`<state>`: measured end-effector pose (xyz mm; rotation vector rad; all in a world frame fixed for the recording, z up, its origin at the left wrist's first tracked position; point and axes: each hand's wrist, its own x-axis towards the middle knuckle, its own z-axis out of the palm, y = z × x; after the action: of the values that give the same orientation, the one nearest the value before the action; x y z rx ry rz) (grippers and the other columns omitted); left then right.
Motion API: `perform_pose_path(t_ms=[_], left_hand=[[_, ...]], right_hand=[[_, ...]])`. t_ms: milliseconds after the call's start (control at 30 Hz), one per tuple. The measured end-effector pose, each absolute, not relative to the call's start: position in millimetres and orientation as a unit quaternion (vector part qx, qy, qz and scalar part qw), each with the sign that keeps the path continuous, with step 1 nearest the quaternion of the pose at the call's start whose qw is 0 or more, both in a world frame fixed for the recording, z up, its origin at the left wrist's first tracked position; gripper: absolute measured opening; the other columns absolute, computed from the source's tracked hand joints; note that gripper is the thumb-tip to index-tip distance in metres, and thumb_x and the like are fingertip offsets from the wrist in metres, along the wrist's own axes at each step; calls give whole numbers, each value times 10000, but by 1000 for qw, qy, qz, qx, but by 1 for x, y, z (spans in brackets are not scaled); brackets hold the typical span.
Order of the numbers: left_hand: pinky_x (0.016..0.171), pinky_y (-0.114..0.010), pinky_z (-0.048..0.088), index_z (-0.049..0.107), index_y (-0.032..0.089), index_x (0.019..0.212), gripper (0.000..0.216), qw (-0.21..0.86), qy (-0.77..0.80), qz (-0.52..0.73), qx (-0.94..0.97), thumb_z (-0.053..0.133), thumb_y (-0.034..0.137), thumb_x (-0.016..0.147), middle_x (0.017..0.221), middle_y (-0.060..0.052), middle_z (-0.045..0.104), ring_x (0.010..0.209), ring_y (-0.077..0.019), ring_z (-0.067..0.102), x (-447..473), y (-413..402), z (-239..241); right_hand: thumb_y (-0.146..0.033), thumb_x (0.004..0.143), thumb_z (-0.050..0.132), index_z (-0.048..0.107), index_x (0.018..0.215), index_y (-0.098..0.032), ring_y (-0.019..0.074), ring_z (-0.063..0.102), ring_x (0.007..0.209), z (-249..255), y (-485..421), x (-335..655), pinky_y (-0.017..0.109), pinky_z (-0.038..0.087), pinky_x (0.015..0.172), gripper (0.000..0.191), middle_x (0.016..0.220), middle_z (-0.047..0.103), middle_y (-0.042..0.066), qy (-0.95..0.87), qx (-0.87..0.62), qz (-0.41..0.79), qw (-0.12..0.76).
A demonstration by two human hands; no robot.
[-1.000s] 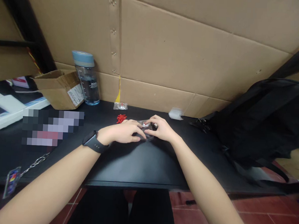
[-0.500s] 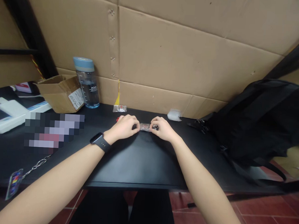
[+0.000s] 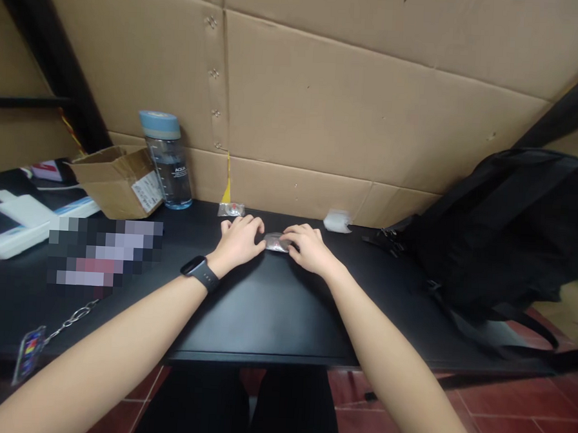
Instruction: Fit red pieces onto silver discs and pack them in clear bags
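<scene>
A small, shiny clear plastic packet (image 3: 276, 243) lies at the middle of the black desk (image 3: 269, 312), between my two hands. My left hand (image 3: 239, 241), with a dark watch (image 3: 199, 271) on its wrist, has its thumb at the packet's left edge and its fingers apart. My right hand (image 3: 310, 248) has thumb and forefinger at the packet's right end, the forefinger lying over it. What is inside the packet is too blurred to make out. Behind my left hand lies another clear packet (image 3: 231, 209) with a small red spot.
A crumpled white wrapper (image 3: 338, 221) lies at the back. To the left stand a water bottle (image 3: 168, 162), a cardboard box (image 3: 116, 181) and a white power strip (image 3: 36, 232). A black backpack (image 3: 506, 234) fills the right side. A cardboard wall (image 3: 334, 102) rises behind.
My left fingers have spread and loosened from their pinch at the packet's left end. My right forefinger has reached farther over the packet. The red piece by my left hand no longer shows.
</scene>
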<state>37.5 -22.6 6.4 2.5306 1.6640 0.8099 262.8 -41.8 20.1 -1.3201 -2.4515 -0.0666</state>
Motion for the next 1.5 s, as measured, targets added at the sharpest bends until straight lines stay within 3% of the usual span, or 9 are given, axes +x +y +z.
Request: perform_pose_path(t_ms=[167,267,333,467,567,767,1033,1300,1500], left_hand=[[958,-433,309,564,317,1252,523,38,421,228,877,520,104,776,1291,-31,677,1278,-272,524,33,-19,1],[977,-440,299,436,312,1400,654,67,423,221,876,549,143,778,1283,-50,692,1281,-282,529,35,-19,-3],[960,-437,300,398,299,1427,615,63,434,232,868,542,190,839,1231,-61,714,1238,-281,559,36,-18,-3],[930,-426,291,412,275,1401,477,48,468,267,841,493,227,933,1083,-55,756,1141,-266,618,37,-17,0],[925,-423,276,420,267,1383,448,57,481,274,831,507,248,944,998,-43,773,1116,-262,634,35,-15,1],[941,-445,254,513,264,1289,368,29,500,247,829,567,296,926,926,-47,781,1120,-288,613,33,-15,3],[908,-425,260,554,275,1271,374,29,492,230,839,548,218,902,918,-31,782,1065,-270,631,33,-19,4],[913,-437,269,580,280,1232,311,42,490,229,840,556,276,922,942,-43,783,1064,-279,627,33,-19,4],[923,-486,276,653,259,1111,229,-28,524,230,820,555,288,906,1149,-98,729,1145,-333,568,23,-17,15]], right_hand=[[-189,874,618,662,1255,-325,278,560,1129,17,-43,261,419,299,895,407,1245,713,52,-867,-476,5,148],[-277,925,613,608,1326,-313,280,583,1118,15,-41,260,431,286,910,403,1177,745,73,-847,-507,16,159],[-298,952,591,580,1349,-322,279,586,1145,15,-39,260,431,279,921,398,1149,758,70,-838,-514,36,180],[-284,989,521,531,1372,-338,252,623,1101,17,-38,262,416,267,923,387,1054,782,38,-819,-517,99,228],[-240,943,577,562,1327,-316,240,621,1039,16,-37,263,404,248,903,392,976,777,22,-805,-537,67,244],[-220,898,619,711,935,-263,239,565,998,16,-39,260,404,225,870,109,942,751,25,-826,-525,9,206],[-194,914,602,689,1076,-279,228,580,1001,13,-45,254,389,225,876,202,947,763,21,-838,-508,30,197],[-260,942,598,713,1128,-294,255,562,1039,19,-51,250,404,241,867,221,1086,724,66,-840,-514,1,172],[-373,975,587,735,1155,-348,252,558,1034,23,-59,247,414,251,852,234,1168,678,68,-863,-483,-24,145]])
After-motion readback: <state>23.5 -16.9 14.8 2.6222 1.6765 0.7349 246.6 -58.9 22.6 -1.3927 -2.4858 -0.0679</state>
